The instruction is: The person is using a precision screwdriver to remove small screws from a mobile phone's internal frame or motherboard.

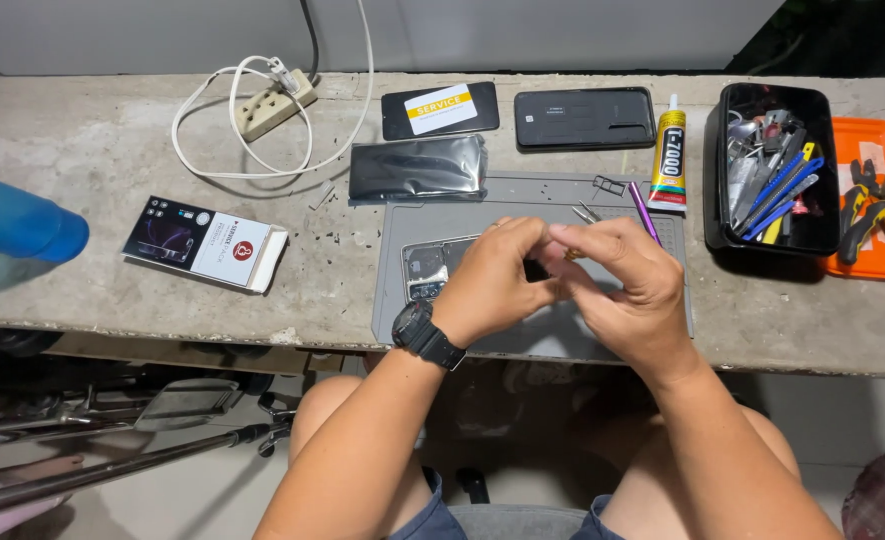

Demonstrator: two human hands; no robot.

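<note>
head view: only one camera, looking down on the bench.
left hand [498,275]: curled at mat centre, fingers bent tight, tips meeting the right's; watch [425,335] on the wrist.
right hand [618,285]: thumb and forefinger pinched on something tiny at 12 o'clock of my knuckles; can't tell what it is.
opened phone [433,268]: flat on the grey mat [523,205], 9 o'clock of my left hand, half hidden under it; I'd say close so both hands reach.
tweezers [585,212]: 12 o'clock, within grab range.
glue tube [670,150]: 1 o'clock, yellow label, white nozzle.
black bin [768,165]: 2 o'clock, blue-handled tools.
card [441,108]: yellow-and-white label on a dark phone, 11 o'clock.
box [208,243]: white, red round mark, 9 o'clock.
</note>
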